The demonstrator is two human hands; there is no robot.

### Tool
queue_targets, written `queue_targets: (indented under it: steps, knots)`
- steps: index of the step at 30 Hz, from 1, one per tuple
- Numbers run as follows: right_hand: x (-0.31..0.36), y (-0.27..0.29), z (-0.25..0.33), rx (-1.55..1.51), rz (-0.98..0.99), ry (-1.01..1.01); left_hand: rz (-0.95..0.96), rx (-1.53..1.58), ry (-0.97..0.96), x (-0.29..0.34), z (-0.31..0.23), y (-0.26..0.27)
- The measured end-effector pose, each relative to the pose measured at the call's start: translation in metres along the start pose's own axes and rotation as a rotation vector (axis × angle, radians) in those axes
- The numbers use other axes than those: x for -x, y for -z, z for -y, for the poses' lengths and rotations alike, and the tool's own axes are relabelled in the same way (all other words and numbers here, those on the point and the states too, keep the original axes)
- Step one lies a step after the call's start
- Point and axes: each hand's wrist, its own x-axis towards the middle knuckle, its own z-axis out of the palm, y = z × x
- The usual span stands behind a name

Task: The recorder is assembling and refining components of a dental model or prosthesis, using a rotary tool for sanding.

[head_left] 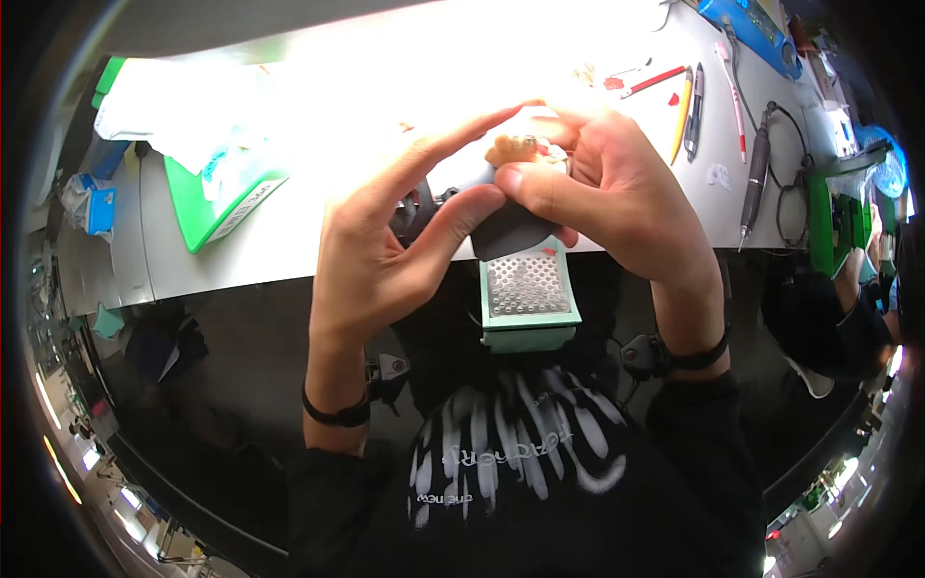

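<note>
A cream, tooth-like dental model (pixel 514 149) with small shiny and pinkish spots is held up over the table's front edge. My right hand (pixel 631 183) closes round it, thumb across its near side. Beneath it is a smooth dark grey piece (pixel 515 234); whether the two are joined I cannot tell. My left hand (pixel 371 241) curves round from the other side, its thumb tip against the grey piece and its index finger reaching over the top. Beside the left palm a black rounded part (pixel 414 214) shows, partly hidden by the fingers.
Below my hands sits a mint-green box (pixel 530 335) with a perforated metal top (pixel 528 284). Rightward lie a yellow pencil (pixel 682 116), a pen (pixel 695 111), a toothbrush (pixel 732 96) and a corded handpiece (pixel 756 178). A green tray (pixel 198 217) stands left; another person's hand (pixel 850 270) shows far right.
</note>
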Motion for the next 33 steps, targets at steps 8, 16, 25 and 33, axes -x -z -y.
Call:
queue_targets:
  steps: [8, 16, 25, 33]
  knots:
    - [0.005, 0.002, 0.005, 0.031, 0.022, -0.016, 0.027, -0.105, -0.117, -0.004, 0.000, 0.004]
    - [0.007, 0.007, 0.001, -0.099, 0.060, -0.036, -0.001, -0.189, -0.203, -0.011, 0.005, 0.001]
    - [0.005, 0.011, 0.001, 0.007, 0.023, -0.161, -0.033, 0.172, 0.300, -0.006, -0.017, 0.003]
    - [0.006, 0.008, -0.006, 0.033, 0.023, -0.098, 0.006, 0.020, 0.509, -0.015, -0.029, 0.011]
